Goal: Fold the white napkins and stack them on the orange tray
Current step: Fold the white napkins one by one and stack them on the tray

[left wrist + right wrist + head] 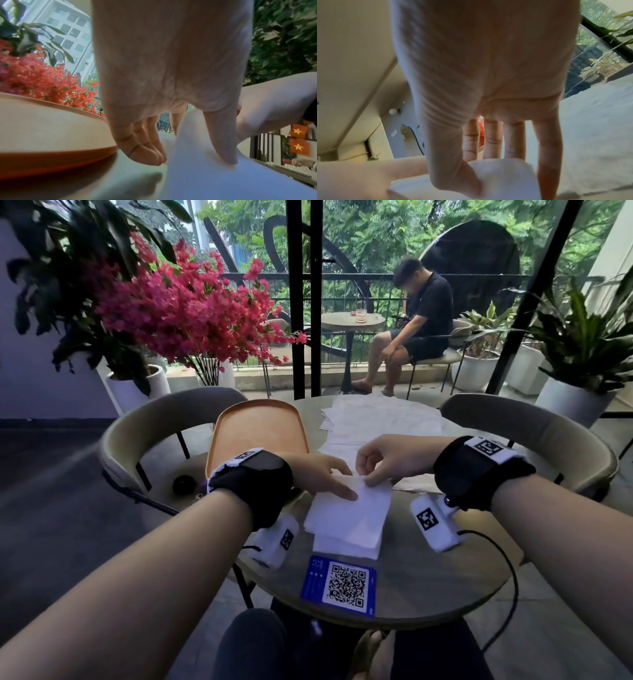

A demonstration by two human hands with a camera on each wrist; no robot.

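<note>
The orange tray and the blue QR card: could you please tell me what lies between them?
In the head view, the left hand and the white napkin it holds lie between the tray and the card.

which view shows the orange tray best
The head view: the orange oval tray lies nearly whole and empty beyond the left hand. The left wrist view catches only its near side; the right wrist view shows none of it.
</note>
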